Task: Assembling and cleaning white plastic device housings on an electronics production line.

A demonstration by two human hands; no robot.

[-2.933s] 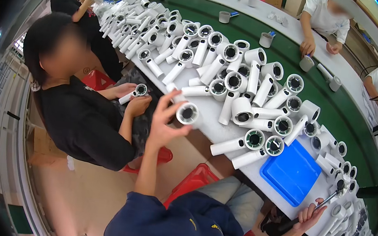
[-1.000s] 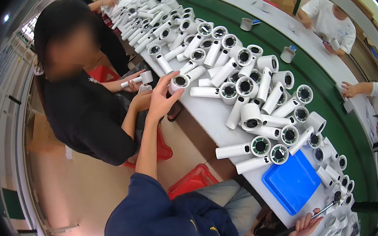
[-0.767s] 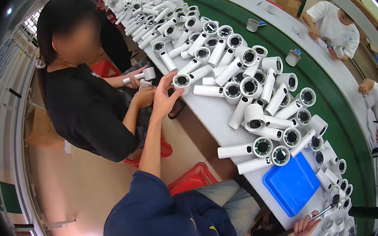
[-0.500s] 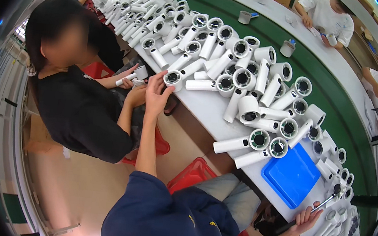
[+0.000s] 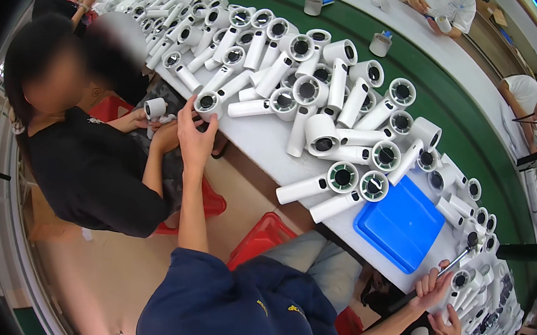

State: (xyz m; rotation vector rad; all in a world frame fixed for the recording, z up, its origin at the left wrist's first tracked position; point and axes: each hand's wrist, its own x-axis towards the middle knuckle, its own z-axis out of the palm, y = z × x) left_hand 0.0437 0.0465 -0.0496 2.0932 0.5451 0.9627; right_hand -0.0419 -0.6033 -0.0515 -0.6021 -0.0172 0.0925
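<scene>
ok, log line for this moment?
left hand: touching white round-headed piece; right hand: gripping dark-handled tool; near right hand: blue tray; also on table: heaped white pieces

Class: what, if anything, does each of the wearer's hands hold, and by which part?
Left hand: a white device, by its round head. Right hand: a dark-handled tool, around its middle.

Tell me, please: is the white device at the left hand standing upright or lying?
Lying: the device stretches along the table, its handle pointing away from the left hand.
</scene>
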